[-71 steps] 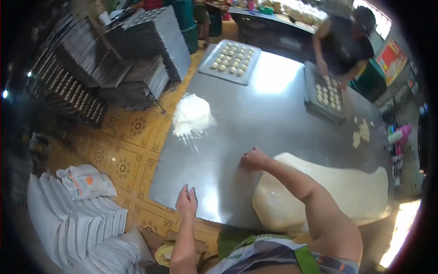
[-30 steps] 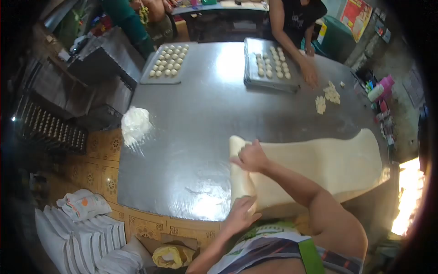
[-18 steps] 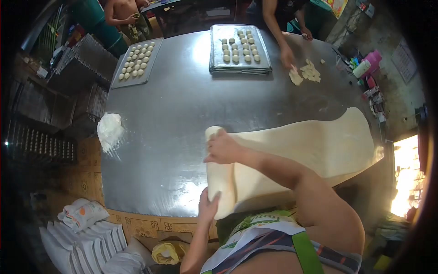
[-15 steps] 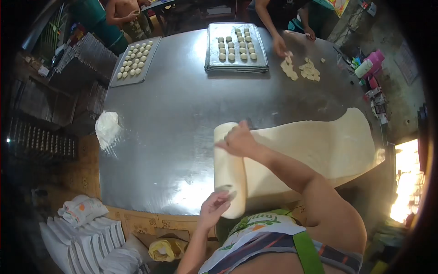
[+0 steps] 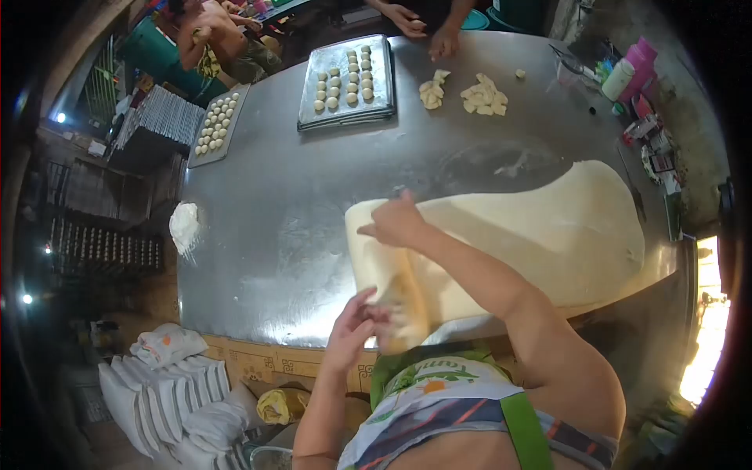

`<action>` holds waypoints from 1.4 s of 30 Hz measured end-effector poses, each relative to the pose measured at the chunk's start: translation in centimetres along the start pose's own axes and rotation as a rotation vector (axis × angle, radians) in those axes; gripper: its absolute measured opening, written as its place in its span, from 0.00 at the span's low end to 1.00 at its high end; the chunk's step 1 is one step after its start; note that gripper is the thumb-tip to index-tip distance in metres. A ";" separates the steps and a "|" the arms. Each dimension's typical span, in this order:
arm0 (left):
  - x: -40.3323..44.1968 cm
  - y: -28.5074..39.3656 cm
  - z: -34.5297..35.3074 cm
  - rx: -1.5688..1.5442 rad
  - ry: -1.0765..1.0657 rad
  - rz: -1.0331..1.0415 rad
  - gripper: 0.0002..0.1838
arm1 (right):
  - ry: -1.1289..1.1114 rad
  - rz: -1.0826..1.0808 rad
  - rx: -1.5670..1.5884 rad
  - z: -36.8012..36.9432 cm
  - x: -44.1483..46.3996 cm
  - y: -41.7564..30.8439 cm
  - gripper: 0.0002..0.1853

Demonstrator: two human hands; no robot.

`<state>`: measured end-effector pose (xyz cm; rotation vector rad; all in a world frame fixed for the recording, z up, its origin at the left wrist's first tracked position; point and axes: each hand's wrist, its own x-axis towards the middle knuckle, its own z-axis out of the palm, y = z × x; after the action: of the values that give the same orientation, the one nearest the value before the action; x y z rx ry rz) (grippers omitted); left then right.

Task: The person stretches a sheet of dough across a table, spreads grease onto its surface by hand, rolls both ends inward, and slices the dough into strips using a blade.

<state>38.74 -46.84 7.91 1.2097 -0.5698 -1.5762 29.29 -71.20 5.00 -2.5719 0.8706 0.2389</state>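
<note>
A wide pale sheet of dough (image 5: 540,243) lies across the metal table, its left end turned over into a thick fold (image 5: 368,254). At the far end of this fold, my right hand (image 5: 398,222) grips the dough with bent fingers. My left hand (image 5: 354,330) is at the near end of the fold, palm partly up, its fingers curled but apart. Nothing shows clearly in it. Blur covers the fingertips and the dough beside them, so contact there is unclear.
Trays of dough balls stand at the back (image 5: 384,110) and far left (image 5: 207,153). Cut dough pieces (image 5: 486,98) lie near a co-worker's hands (image 5: 445,39). A flour pile (image 5: 185,227) sits at the left edge. Bottles (image 5: 619,78) line the right; sacks (image 5: 149,399) are stacked below.
My view has shifted, so the back tray appears farther left. Both my hands stay near the fold, the left one blurred at its fingertips. The co-worker's hand has drawn back from the dough pieces.
</note>
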 end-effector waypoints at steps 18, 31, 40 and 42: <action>9.5 -1.8 16.3 -0.023 -0.575 -0.205 0.34 | 0.327 0.416 0.149 5.5 -24.1 20.8 0.26; 21.8 -0.4 26.4 1.041 -0.501 0.039 0.39 | 0.931 1.017 0.805 15.9 -45.2 13.9 0.13; 24.4 -4.9 32.4 1.840 -0.802 0.923 0.27 | 0.918 1.083 0.994 16.8 -37.2 13.9 0.20; 24.1 -4.1 28.6 1.924 -0.754 0.862 0.27 | 0.894 1.058 0.928 15.9 -34.8 11.3 0.22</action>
<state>11.91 -73.05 5.41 1.0578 -2.9698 -0.2452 -5.55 -53.58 -3.00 -1.0918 1.9671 -0.8804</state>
